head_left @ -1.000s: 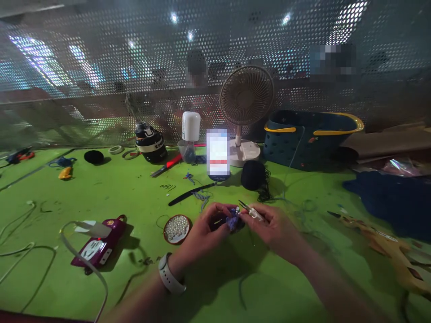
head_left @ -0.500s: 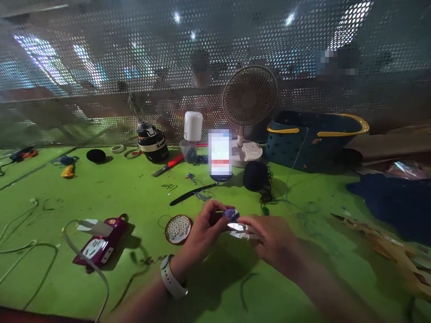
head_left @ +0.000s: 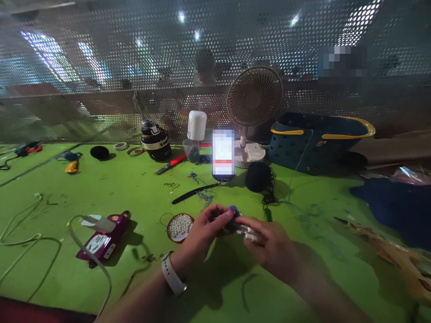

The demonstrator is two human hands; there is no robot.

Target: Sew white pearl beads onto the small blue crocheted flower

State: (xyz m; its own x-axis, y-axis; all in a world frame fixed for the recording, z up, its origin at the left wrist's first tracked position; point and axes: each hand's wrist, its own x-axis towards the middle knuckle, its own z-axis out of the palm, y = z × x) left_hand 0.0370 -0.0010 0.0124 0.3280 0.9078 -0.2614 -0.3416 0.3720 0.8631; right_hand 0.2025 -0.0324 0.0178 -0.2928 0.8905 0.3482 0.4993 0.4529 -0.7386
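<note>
My left hand (head_left: 209, 226), with a white watch on the wrist, pinches a small purple-blue yarn piece (head_left: 235, 209) that is mostly covered by fingers. Close against it, my right hand (head_left: 271, 242) grips a pair of small scissors (head_left: 252, 234) with white handles. Their blades point at the left hand and are partly hidden, so I cannot tell whether they touch the yarn piece. Just left of my left hand lies a round red-rimmed dish (head_left: 169, 233) of pearl-like beads (head_left: 181, 225). Beyond the hands is a ball of dark yarn (head_left: 257, 176).
A lit phone (head_left: 222, 154) stands before a fan (head_left: 255, 96). Behind the green table (head_left: 144, 278) rises a perforated screen. A dark basket (head_left: 303, 150) stands right, dark cloth (head_left: 397, 206) nearer. A purple power strip (head_left: 104, 242) with cables lies left; a red-handled knife (head_left: 178, 159) lies farther back.
The scissors have turned and their blades, plainly seen before, are now largely hidden by my fingers. The yarn piece has shifted and tilted slightly in my left hand. The whole view has moved slightly.
</note>
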